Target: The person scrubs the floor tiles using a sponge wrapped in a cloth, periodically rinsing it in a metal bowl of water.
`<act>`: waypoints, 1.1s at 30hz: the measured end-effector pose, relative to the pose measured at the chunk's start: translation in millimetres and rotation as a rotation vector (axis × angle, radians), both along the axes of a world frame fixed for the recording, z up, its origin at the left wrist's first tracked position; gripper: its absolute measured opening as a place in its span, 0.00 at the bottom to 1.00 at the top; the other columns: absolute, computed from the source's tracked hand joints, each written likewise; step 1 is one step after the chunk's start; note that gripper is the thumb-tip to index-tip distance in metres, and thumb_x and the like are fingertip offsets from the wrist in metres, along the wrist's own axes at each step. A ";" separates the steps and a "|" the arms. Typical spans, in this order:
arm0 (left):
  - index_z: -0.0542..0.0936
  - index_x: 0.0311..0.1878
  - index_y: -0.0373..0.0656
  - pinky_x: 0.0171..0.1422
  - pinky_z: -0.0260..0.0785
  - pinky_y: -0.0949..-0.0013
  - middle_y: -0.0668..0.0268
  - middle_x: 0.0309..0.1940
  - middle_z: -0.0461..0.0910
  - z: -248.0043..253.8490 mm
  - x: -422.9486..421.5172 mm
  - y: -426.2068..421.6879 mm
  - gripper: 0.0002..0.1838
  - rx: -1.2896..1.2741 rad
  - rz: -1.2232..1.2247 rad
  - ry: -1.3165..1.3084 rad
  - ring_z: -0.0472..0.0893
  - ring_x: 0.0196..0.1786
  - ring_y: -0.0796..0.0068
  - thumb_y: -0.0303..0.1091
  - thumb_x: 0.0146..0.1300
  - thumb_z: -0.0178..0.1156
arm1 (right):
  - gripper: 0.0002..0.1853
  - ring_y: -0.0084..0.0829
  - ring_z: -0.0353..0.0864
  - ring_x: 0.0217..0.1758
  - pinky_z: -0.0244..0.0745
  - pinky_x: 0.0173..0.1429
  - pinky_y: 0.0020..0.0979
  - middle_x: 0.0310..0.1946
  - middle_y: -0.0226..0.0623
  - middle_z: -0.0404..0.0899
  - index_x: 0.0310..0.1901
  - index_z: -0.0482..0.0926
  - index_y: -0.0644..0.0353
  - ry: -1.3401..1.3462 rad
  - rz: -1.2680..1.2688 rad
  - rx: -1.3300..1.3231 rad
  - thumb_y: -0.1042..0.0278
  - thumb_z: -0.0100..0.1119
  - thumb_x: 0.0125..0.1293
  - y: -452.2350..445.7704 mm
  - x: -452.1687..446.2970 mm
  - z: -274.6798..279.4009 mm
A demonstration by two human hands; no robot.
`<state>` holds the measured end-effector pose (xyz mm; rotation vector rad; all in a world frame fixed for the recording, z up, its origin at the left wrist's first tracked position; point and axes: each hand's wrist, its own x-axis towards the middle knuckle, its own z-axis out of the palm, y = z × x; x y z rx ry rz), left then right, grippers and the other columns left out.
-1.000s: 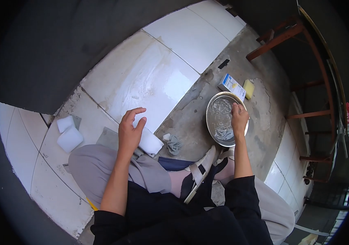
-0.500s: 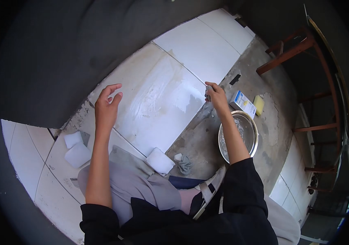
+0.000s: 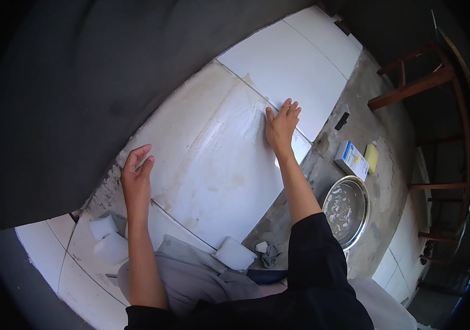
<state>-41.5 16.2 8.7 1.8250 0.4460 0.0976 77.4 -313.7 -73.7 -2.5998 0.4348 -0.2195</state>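
Observation:
My right hand (image 3: 282,127) lies over the far right part of a smeared, wet white floor tile (image 3: 218,159), with fingers stretched out and thumb apart. No object shows in it; whether anything lies beneath the palm is hidden. My left hand (image 3: 137,175) hovers near the tile's left end by the dark wall, its fingers loosely curved, apart and holding nothing. White streaks and brownish stains mark the tile. To the right of my right forearm stands a round metal basin (image 3: 362,225) of liquid with white flecks or glare in it.
Beyond the basin lie a blue-and-white box (image 3: 351,160), a yellow sponge (image 3: 371,158) and a small black piece (image 3: 342,121). Close to me are white blocks (image 3: 235,253) and a crumpled grey cloth (image 3: 269,256). A wooden-legged table (image 3: 411,88) stands at right; a dark wall (image 3: 92,99) borders the left.
My right hand has moved left from the tile's edge onto it and opened out; the grey thing it held no longer shows. My left hand is lower in view. The view has shifted.

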 end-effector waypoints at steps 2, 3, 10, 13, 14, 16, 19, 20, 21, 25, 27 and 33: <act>0.81 0.54 0.39 0.68 0.64 0.68 0.62 0.55 0.81 0.7 -0.8 -0.3 0.12 -0.006 -0.004 0.018 0.77 0.59 0.72 0.27 0.69 0.58 | 0.41 0.66 0.37 0.81 0.38 0.81 0.59 0.76 0.70 0.42 0.75 0.48 0.76 -0.029 0.034 0.027 0.52 0.51 0.74 10.4 20.0 -2.8; 0.81 0.54 0.38 0.69 0.64 0.68 0.61 0.56 0.81 -1.0 -0.6 0.8 0.13 -0.012 -0.005 0.021 0.77 0.59 0.72 0.27 0.69 0.58 | 0.40 0.69 0.38 0.80 0.38 0.80 0.60 0.76 0.72 0.42 0.74 0.48 0.77 -0.041 0.061 0.041 0.55 0.50 0.74 14.9 30.0 -2.8; 0.80 0.55 0.37 0.67 0.68 0.65 0.60 0.58 0.81 -2.3 -1.7 4.6 0.13 -0.024 -0.008 0.099 0.76 0.63 0.68 0.26 0.69 0.57 | 0.34 0.72 0.44 0.78 0.47 0.76 0.66 0.74 0.74 0.48 0.73 0.52 0.77 -0.122 0.311 0.024 0.68 0.44 0.70 16.2 98.8 -11.2; 0.80 0.55 0.37 0.67 0.67 0.66 0.60 0.58 0.81 -1.7 -1.5 4.3 0.13 -0.045 0.003 0.113 0.76 0.62 0.69 0.25 0.68 0.57 | 0.27 0.56 0.62 0.75 0.57 0.78 0.48 0.68 0.58 0.68 0.69 0.67 0.69 -0.197 0.419 0.095 0.73 0.43 0.67 6.5 130.9 -13.5; 0.80 0.55 0.37 0.66 0.67 0.66 0.61 0.58 0.81 -2.1 -1.4 5.1 0.13 -0.050 0.004 0.109 0.76 0.61 0.70 0.25 0.68 0.57 | 0.26 0.52 0.66 0.74 0.59 0.78 0.43 0.66 0.55 0.72 0.67 0.70 0.67 -0.193 0.477 0.142 0.74 0.43 0.67 2.2 141.2 -11.4; 0.80 0.55 0.37 0.66 0.67 0.66 0.61 0.58 0.81 -3.2 -2.3 7.8 0.13 -0.056 0.006 0.103 0.77 0.61 0.70 0.25 0.68 0.57 | 0.24 0.45 0.75 0.68 0.67 0.73 0.35 0.60 0.46 0.80 0.63 0.77 0.59 -0.170 0.489 0.201 0.79 0.45 0.65 2.2 154.3 -5.6; 0.80 0.55 0.37 0.66 0.67 0.66 0.61 0.57 0.81 -4.2 -2.9 10.1 0.13 -0.036 0.017 0.114 0.77 0.60 0.71 0.25 0.68 0.57 | 0.22 0.43 0.78 0.64 0.71 0.69 0.37 0.60 0.42 0.81 0.57 0.81 0.54 -0.058 0.497 0.387 0.82 0.50 0.63 6.0 166.1 11.5; 0.80 0.55 0.37 0.66 0.67 0.66 0.61 0.57 0.81 -4.5 -2.9 9.9 0.13 -0.031 0.017 0.117 0.77 0.60 0.71 0.25 0.68 0.57 | 0.21 0.43 0.79 0.63 0.72 0.68 0.37 0.58 0.42 0.81 0.55 0.82 0.54 -0.049 0.526 0.344 0.82 0.51 0.63 5.3 170.8 10.5; 0.80 0.55 0.37 0.65 0.67 0.66 0.61 0.57 0.81 -4.7 -2.8 9.5 0.13 -0.025 0.016 0.120 0.77 0.60 0.71 0.25 0.68 0.57 | 0.19 0.43 0.80 0.61 0.72 0.67 0.37 0.57 0.41 0.82 0.53 0.83 0.54 -0.041 0.555 0.301 0.82 0.52 0.63 3.9 174.9 9.4; 0.80 0.55 0.37 0.66 0.67 0.66 0.61 0.57 0.81 -7.0 -3.0 7.6 0.14 -0.012 0.011 0.139 0.77 0.60 0.70 0.25 0.68 0.57 | 0.17 0.41 0.83 0.55 0.75 0.64 0.36 0.50 0.41 0.84 0.48 0.86 0.53 -0.089 0.606 0.184 0.82 0.57 0.61 6.3 167.7 17.3; 0.80 0.55 0.38 0.66 0.67 0.66 0.61 0.57 0.81 -7.9 -3.1 7.6 0.14 -0.002 0.006 0.135 0.77 0.60 0.70 0.25 0.68 0.57 | 0.16 0.37 0.83 0.55 0.75 0.64 0.32 0.51 0.37 0.84 0.47 0.87 0.55 -0.035 0.611 0.149 0.84 0.55 0.63 9.4 166.6 24.7; 0.80 0.55 0.39 0.66 0.68 0.66 0.60 0.57 0.81 -8.2 -4.2 6.9 0.13 0.034 0.006 0.156 0.77 0.61 0.69 0.25 0.68 0.57 | 0.13 0.36 0.85 0.49 0.78 0.59 0.32 0.46 0.34 0.86 0.42 0.89 0.52 -0.057 0.699 0.091 0.80 0.62 0.59 10.2 160.3 27.6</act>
